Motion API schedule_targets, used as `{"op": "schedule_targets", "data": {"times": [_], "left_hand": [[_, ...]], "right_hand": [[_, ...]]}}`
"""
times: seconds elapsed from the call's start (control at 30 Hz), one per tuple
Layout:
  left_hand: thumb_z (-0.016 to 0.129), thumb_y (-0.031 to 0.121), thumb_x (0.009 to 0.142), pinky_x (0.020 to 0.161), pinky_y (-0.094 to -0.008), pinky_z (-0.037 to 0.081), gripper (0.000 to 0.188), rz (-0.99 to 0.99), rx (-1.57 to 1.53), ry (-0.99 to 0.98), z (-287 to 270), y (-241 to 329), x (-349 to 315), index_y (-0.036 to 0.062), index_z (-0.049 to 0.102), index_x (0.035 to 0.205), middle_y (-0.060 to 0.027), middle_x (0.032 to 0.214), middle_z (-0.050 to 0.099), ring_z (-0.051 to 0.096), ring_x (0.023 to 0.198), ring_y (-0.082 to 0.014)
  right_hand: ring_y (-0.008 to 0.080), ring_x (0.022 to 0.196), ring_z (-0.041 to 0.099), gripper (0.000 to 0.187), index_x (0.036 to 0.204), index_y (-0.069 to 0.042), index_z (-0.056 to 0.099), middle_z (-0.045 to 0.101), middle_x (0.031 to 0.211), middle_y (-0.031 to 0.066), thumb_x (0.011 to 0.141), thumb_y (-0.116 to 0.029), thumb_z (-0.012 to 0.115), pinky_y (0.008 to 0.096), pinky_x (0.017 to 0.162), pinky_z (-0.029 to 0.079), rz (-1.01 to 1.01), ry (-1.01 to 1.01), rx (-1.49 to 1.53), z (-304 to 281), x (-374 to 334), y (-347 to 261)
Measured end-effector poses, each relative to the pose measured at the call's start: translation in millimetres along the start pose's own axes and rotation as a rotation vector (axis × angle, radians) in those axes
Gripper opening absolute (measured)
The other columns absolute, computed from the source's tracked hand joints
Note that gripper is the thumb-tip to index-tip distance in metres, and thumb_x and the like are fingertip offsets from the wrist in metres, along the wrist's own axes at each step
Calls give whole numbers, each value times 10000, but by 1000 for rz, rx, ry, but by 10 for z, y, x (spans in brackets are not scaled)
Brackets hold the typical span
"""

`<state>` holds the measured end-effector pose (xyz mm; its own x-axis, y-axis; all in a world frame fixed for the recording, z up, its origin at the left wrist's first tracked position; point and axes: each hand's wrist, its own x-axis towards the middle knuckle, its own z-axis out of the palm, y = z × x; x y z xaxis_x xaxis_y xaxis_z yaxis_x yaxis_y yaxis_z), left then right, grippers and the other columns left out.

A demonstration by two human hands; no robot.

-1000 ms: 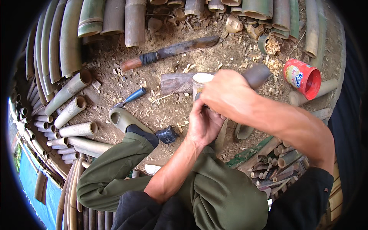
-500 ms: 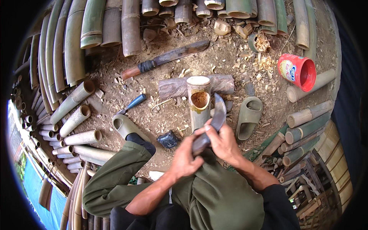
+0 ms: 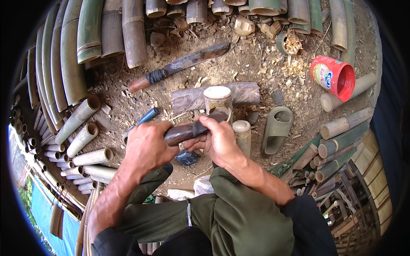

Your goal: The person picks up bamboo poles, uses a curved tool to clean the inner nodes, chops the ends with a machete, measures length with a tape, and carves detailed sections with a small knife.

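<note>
Both my hands are on a short, dark-handled knife (image 3: 181,134), held over my lap and slanting up to the right. My left hand (image 3: 147,145) wraps the butt end of its handle. My right hand (image 3: 222,145) grips where handle meets blade, its thumb lying along the dark band there. Just beyond the knife, a cut bamboo tube (image 3: 218,96) leans on a log (image 3: 188,100); the knife hides part of the opening in its side. Right of my right hand stands a narrower bamboo piece (image 3: 242,135) with a pale end.
A machete (image 3: 192,62) lies beyond the log. A blue-handled tool (image 3: 148,115) is by my left hand. Farther right are a green sandal (image 3: 276,130) and a red plastic tub (image 3: 333,77). Bamboo poles (image 3: 74,51) ring the ground, which is strewn with shavings (image 3: 297,68).
The knife has swung from blade-up to a flatter slant, and its handle now shows between my hands. My left hand has moved left and up; my right hand has shifted left. The narrower bamboo piece shows now.
</note>
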<state>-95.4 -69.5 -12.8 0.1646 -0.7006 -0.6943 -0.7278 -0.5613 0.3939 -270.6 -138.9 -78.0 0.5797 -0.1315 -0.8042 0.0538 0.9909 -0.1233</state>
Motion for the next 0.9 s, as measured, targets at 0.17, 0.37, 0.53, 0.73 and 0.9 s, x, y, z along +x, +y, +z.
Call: {"op": "schedule_targets", "data": {"times": [0.17, 0.37, 0.53, 0.73, 0.9], "left_hand": [[715, 153, 712, 647, -408, 558, 139, 155, 386, -129, -407, 552, 381, 51, 706, 807, -139, 791, 702, 706, 733, -304], [709, 158, 795, 600, -348, 532, 76, 387, 760, -257, -600, 1392, 474, 115, 717, 734, -56, 751, 706, 707, 748, -198], [726, 147, 780, 586, -341, 523, 14, 455, 656, -200, -514, 912, 523, 141, 717, 771, -30, 743, 700, 700, 709, -172], [738, 163, 634, 719, -421, 552, 271, 207, 35, -387, 5, -334, 332, 112, 695, 897, -109, 818, 707, 697, 762, -296], [774, 168, 663, 738, -384, 569, 385, -34, -368, -188, 1081, -389, -208, 95, 695, 1033, -149, 861, 708, 703, 780, -295]], "right_hand": [[306, 741, 714, 336, 1148, 4, 583, 698, 1024, 211, 1020, -257, 413, 390, 659, 602, -49, -139, 493, -324, -28, -3], [267, 853, 728, 440, 1176, -71, 644, 718, 1097, 128, 1036, -370, 353, 369, 742, 604, 14, 47, 557, -154, -215, -56], [278, 803, 715, 381, 1337, -119, 513, 707, 1058, 104, 1042, -349, 441, 357, 722, 609, 110, -237, 700, -478, -168, 104], [182, 633, 670, 309, 1247, -45, 573, 680, 876, 94, 1003, -234, 558, 323, 575, 570, 307, 10, 253, -404, -178, 236], [133, 492, 561, 277, 1130, 26, 623, 649, 775, 70, 941, -176, 636, 284, 449, 453, 186, 237, -362, -394, -272, 224]]}}
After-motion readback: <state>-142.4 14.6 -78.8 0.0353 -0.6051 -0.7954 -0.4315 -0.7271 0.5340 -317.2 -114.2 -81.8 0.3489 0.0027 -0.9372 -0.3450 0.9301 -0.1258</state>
